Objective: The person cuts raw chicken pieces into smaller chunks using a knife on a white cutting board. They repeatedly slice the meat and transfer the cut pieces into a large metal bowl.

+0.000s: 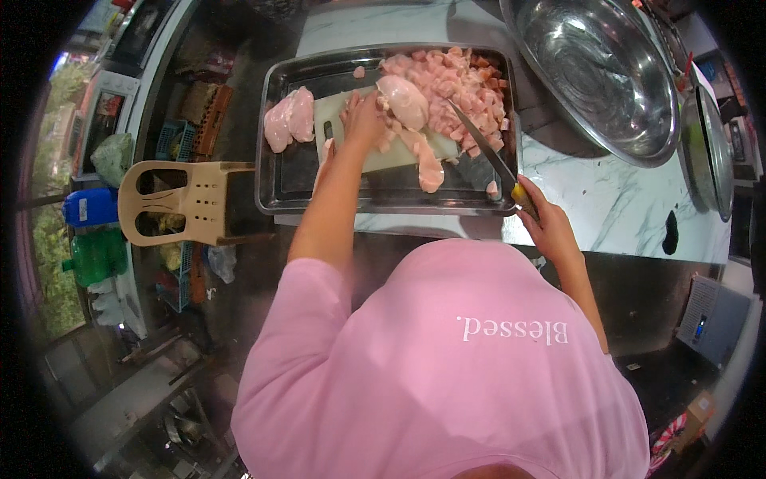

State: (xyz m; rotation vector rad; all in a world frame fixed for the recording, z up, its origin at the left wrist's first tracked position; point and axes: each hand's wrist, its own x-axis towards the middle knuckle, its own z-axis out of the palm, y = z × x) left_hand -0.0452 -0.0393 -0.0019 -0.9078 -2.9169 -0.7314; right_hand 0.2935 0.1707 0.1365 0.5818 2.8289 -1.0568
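My right hand [549, 223] is closed round the yellow-and-dark handle of a knife [485, 145], whose long blade points up and left across the right part of a dark metal tray [391, 204]. My left hand [365, 120] grips the left side of a large raw chicken breast [403, 102] over a pale cutting board [379, 164]; its fingertips are partly hidden. A long strip of chicken [430, 172] hangs over the board's near edge. Diced chicken [447, 80] is heaped at the tray's far right. Another whole chicken piece [290, 120] lies at the tray's left.
The tray rests on a white marbled table [590, 191]. A big metal basin [598, 72] stands at the right, beside a round metal lid or pan [708, 152]. To the left is a beige plastic chair [191, 203], with blue [88, 207] and green [97, 255] containers beyond it.
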